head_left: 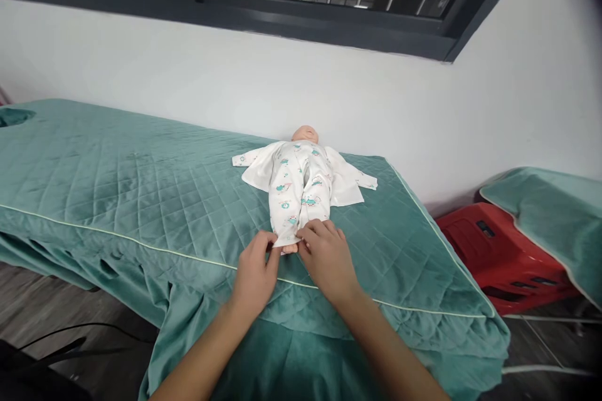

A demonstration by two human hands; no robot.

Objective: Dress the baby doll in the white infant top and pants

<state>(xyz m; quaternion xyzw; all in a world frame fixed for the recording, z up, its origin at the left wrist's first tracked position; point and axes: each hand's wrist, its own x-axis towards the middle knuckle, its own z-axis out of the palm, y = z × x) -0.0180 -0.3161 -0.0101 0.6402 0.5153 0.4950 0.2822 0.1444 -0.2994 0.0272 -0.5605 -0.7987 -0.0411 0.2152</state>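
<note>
A baby doll (305, 133) lies on its back on the green quilted bed cover (160, 182), its head toward the wall. It wears white printed pants (286, 197) and a white shirt (345, 178) spread open to both sides, sleeves out. My left hand (256, 266) pinches the left edge of a pant leg's hem. On the same hem's other edge, my right hand (327, 257) has its thumb and fingers closed. Between my hands a bit of the doll's foot (290, 249) shows below the cloth. The other pant leg's end is hidden behind my right hand.
A white wall (188, 69) with a dark-framed barred window (305, 12) rises behind the bed. To the right stands a red plastic stool (503, 257), partly under a green cloth (550, 207). A black cable (89, 324) runs along the floor at the lower left.
</note>
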